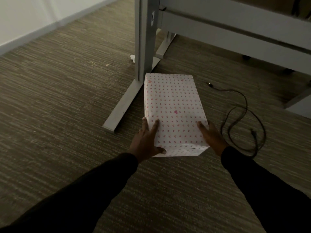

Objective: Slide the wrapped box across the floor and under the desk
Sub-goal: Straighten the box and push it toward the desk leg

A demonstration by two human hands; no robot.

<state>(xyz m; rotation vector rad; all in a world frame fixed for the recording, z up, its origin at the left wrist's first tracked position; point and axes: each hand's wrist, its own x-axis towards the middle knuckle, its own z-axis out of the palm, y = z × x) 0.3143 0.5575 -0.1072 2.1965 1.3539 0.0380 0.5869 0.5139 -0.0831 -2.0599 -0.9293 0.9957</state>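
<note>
We are mid-push, box at the desk's edge.
From the head view, our left hand [146, 140] and right hand [212, 137] press flat on the near corners of the box [174, 113] on the carpet [67, 98]; we judge a straight push next, between the desk leg [144, 39] touching left and the cable [242, 115] near right.

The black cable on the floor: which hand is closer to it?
Right. The right hand presses the box's right side, just beside the black cable's loops. The left hand grips the box's left corner, with the whole box between it and the cable.
</note>
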